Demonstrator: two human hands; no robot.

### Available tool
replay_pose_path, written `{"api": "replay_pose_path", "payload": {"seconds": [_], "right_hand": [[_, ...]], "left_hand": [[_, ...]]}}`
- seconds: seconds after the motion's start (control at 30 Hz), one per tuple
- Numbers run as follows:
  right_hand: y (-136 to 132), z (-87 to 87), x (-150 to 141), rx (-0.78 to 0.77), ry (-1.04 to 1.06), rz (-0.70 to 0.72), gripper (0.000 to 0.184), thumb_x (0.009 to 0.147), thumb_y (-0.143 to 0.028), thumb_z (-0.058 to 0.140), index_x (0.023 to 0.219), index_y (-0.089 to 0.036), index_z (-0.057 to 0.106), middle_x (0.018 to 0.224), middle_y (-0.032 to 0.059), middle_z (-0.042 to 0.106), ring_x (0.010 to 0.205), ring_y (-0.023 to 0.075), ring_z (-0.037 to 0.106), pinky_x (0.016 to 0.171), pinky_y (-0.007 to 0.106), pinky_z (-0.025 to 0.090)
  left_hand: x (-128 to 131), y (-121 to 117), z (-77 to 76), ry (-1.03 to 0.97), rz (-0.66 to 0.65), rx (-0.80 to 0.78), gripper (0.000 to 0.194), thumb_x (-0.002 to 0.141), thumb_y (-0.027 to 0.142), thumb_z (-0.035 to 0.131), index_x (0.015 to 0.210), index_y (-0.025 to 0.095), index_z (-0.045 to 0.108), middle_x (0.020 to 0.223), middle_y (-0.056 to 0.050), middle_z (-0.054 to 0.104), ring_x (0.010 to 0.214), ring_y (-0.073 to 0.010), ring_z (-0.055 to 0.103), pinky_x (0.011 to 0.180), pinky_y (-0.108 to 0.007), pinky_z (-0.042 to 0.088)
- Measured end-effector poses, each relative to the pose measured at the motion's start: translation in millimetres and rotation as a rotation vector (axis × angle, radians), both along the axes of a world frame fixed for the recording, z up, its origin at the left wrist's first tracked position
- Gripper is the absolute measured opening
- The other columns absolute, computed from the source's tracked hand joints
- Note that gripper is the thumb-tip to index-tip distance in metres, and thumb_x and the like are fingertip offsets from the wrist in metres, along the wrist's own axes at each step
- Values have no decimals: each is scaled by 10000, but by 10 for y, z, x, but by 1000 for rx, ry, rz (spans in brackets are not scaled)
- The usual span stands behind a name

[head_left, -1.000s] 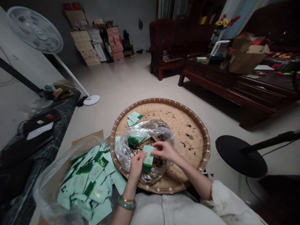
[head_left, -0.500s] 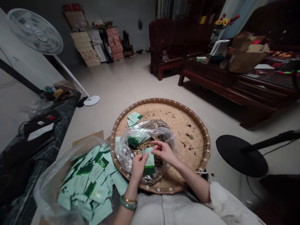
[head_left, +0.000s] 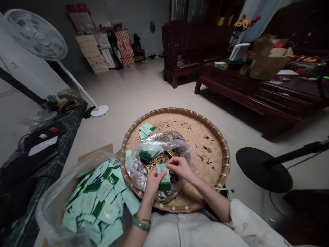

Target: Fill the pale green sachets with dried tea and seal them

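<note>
- Pale green packet (head_left: pixel 162 176) with a dark green band along its lower end is standing upright between both hands, just above an open clear plastic bag (head_left: pixel 136 171).
- Left hand (head_left: pixel 153 185) is holding the packet from below, its fingers (head_left: pixel 157 177) closed against the packet's lower side.
- Right hand (head_left: pixel 181 168) is reaching in at the packet's upper edge, its fingers (head_left: pixel 171 164) drawn together; whether they are clamped on the packet or only beside it I cannot tell.
- Loose dried leaf material (head_left: pixel 158 159), possibly tea, is lying inside the bag, directly beneath the packet, with a bundle of green packets (head_left: pixel 148 155) resting in the bag's mouth.
- Round bamboo winnowing tray (head_left: pixel 225 154) is carrying the bag, a small stack of packets (head_left: pixel 147 130) and scattered leaf bits (head_left: pixel 207 147).
- Large heap of packets (head_left: pixel 97 195) is filling a plastic-lined carton (head_left: pixel 51 206) beside the tray.
- Handling looks to be at the packet-by-packet stage; the next move seems to call for a steady hold above the open bag, with the leaves right below.
- Jade bangle (head_left: pixel 141 223) is circling the left wrist.
- Dark marble counter (head_left: pixel 72 127) is running along the left side, near a white standing fan (head_left: pixel 36 37).
</note>
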State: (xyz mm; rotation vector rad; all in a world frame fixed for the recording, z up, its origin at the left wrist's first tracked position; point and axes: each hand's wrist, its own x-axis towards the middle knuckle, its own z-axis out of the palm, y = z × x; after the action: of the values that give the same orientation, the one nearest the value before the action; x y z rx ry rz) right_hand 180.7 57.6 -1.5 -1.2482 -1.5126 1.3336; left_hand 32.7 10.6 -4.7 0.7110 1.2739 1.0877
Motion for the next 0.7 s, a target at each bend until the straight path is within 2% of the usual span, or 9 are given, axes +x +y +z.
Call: {"api": "replay_pose_path", "payload": {"seconds": [0.1,0.17,0.27,0.37,0.47,0.57,0.63,0.7], "right_hand": [[-10,-53,92,266,-245,-89,202,853,-306,518,929,-168,645,897,82,660,849,210,596,757,360,506],[-11,-94,141,424,-485,-118,308,851,-241,515,1148,-176,562,1104,134,595,1041,263,529,880,441,461],[21,-157,141,435,-814,-76,564,784,-134,548,1329,-136,401,1227,201,492,1111,312,471,894,471,445],[100,-201,111,356,-937,-49,615,756,-88,535,1347,-60,366,1178,231,512,1074,313,496,884,439,446],[181,-188,179,312,-812,-37,607,753,-144,559,1328,-50,392,1118,204,564,1053,296,520,904,437,435],[195,-77,370,193,-508,21,540,740,-204,602,1262,-116,493,1131,147,602,1037,266,554,917,435,435],[154,51,513,42,-298,102,505,748,-258,627,1231,-139,540,1165,122,613,1033,249,574,919,415,446],[90,194,616,-97,-153,252,535,773,-331,623,1265,-143,525,1167,109,629,991,232,604,882,392,478]], "left_hand": [[20,10,19,-104,52,-53,441,538,429,802,787,83,689,598,-59,684,558,-190,641,553,-285,506],[22,18,45,-161,76,-79,429,550,411,792,812,89,683,654,-83,703,611,-214,665,575,-303,525],[20,21,76,-205,89,-96,376,606,381,750,864,119,670,760,-101,723,674,-238,682,591,-322,541],[14,16,81,-220,95,-110,326,632,358,727,869,145,660,810,-102,728,700,-249,687,591,-330,544],[-11,10,61,-212,101,-110,320,613,354,746,829,134,662,755,-96,723,692,-247,684,587,-323,540],[-44,8,30,-195,126,-101,362,566,363,787,797,113,663,644,-69,701,620,-219,668,567,-299,523],[-56,8,13,-152,134,-90,384,537,365,808,775,99,665,593,-51,685,554,-185,643,544,-273,502],[-54,9,6,-88,128,-67,392,527,363,816,768,88,676,579,-38,677,516,-153,615,527,-247,478]]}}
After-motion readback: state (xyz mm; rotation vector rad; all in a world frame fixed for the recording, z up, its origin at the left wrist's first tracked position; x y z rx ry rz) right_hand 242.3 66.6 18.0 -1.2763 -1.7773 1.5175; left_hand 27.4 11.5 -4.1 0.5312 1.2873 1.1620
